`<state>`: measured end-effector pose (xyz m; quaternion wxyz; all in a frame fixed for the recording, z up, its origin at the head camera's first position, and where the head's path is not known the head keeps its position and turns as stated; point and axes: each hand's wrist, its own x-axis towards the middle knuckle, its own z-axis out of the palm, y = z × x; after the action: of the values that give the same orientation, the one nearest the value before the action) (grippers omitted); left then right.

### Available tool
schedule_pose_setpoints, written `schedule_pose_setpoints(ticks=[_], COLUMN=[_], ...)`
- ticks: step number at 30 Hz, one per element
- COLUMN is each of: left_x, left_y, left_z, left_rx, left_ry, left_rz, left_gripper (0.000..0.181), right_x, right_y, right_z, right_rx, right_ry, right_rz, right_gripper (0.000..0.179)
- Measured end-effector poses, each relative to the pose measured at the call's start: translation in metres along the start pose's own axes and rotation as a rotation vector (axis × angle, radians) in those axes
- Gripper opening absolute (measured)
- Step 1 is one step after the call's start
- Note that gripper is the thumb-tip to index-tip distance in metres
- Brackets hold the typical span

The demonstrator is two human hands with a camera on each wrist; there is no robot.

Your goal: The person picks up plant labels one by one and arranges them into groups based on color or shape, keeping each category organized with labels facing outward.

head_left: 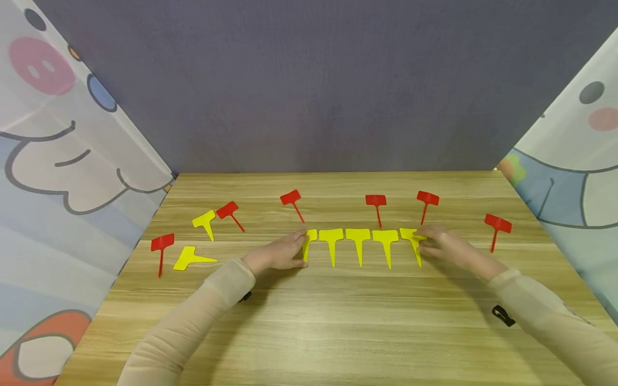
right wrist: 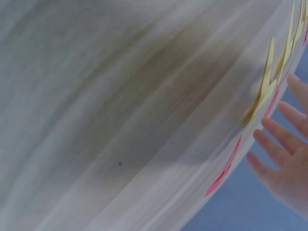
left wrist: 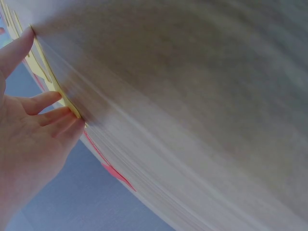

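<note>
Several yellow T-shaped plant labels lie in a row on the wooden table, stems toward the person. At the row's left end my left hand [head_left: 282,252] touches a yellow plant label [head_left: 310,236], partly covering it. In the left wrist view, the thumb [left wrist: 25,41] is at the label's pointed end and the other fingertips are along its head. My right hand [head_left: 446,247] is over the right edge of the yellow label [head_left: 411,236] at the row's other end, which sits slightly tilted. Its fingers look spread and fairly straight in the right wrist view, beside the label [right wrist: 264,89].
Behind the row lie red T-shaped labels, among them one [head_left: 376,200] near the middle and one [head_left: 498,223] far right. Two loose yellow labels, one upper [head_left: 205,219] and one lower [head_left: 185,259], lie at the left beside red ones. A grey panel [head_left: 338,91] stands along the back edge.
</note>
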<state>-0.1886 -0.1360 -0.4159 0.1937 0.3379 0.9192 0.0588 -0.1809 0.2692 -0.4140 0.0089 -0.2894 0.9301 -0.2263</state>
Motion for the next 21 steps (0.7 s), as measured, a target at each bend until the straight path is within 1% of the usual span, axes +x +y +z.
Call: schedule_pose_setpoints(ticks=[3,9,16,21], left_x=[0.0002,0.0005,-0.0008,-0.0014], left_y=[-0.0001,-0.0003,0.0009,0.0014], left_z=[0.0002,0.0010,-0.0007,-0.0012], left_rx=[0.005,0.004,0.012,0.016], left_ry=[-0.003,-0.006,-0.007,-0.007], left_rz=[-0.002,-0.008,-0.004,0.001], left_gripper=[0.073,0.073,0.072,0.072], right_x=[-0.0016,-0.0045,-0.0057,-0.0060], right_y=[-0.0003,0.0001,0.0027,0.0056], right_z=[0.0016,0.0050,0.0039,0.0044], right_rx=[0.021,-0.002,0.051,0.070], right_ry=[-0.030,-0.076,-0.169,-0.195], right_rz=[-0.006,-0.051,-0.007,-0.003], right_gripper=[0.042,0.052,0.062,0.066])
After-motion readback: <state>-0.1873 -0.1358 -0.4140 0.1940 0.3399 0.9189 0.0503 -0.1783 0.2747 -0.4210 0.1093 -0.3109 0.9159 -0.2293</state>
